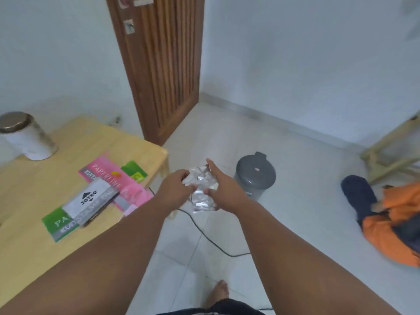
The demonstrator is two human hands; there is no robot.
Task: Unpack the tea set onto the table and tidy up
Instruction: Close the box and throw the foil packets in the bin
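Holding crumpled silver foil wrapping (202, 189), your left hand (175, 189) pinches it; your right hand (223, 189) cups it, index finger extended.

Light wooden desk (34, 196) stands at the left against the wall: on it a white tin (28, 137) with a metal lid sits upright near the far edge, and a pink receipt book (113, 180), a green receipt book (60, 223) and a small green card (134, 172) lie flat near the right edge, with a white stamp pad box (91, 200) resting across the two books. White tiled floor (284, 212) carries a grey lidded bin (255, 176) standing upright, a black cable (211, 238) trailing from beside the desk, a heap of orange and dark cloth (395, 221) at the right, a wooden frame (391, 151) by the right wall, and a bare foot (218, 293) at the bottom edge.
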